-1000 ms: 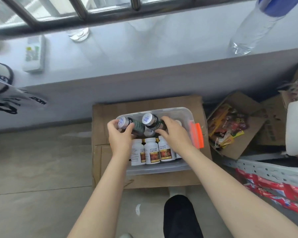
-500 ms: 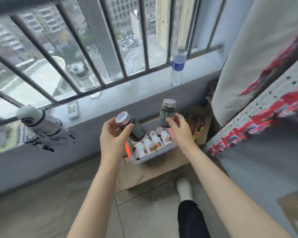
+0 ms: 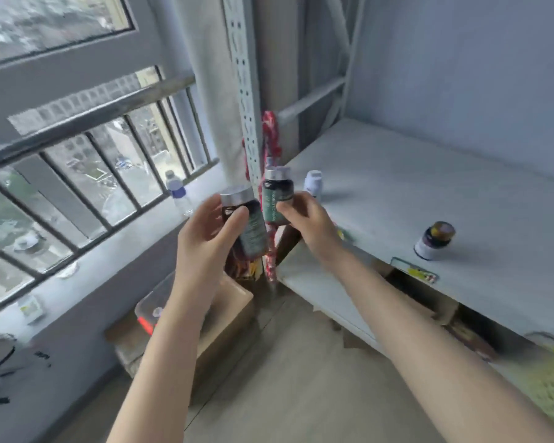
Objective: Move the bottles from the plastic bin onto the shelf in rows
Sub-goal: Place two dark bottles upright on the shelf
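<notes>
My left hand (image 3: 207,233) grips a dark bottle with a silver cap (image 3: 251,230), held upright in the air. My right hand (image 3: 307,219) holds a second dark green bottle (image 3: 277,195) right beside it, close to the left end of the pale shelf board (image 3: 429,193). A white bottle (image 3: 313,183) stands on the shelf just behind my right hand. Another bottle with a dark gold cap (image 3: 434,239) stands further right on the shelf. The clear plastic bin (image 3: 147,310) sits low on a cardboard box (image 3: 231,302), mostly hidden by my left forearm.
A perforated white shelf post (image 3: 242,91) rises just behind the held bottles, with red patterned cloth (image 3: 271,135) hanging at it. A water bottle (image 3: 179,196) stands on the window sill at the left, below the window bars. Tiled floor lies below my arms.
Both hands have lifted their bottles away from the bin and swung right toward the shelf. The view turned from the window to the shelf.
</notes>
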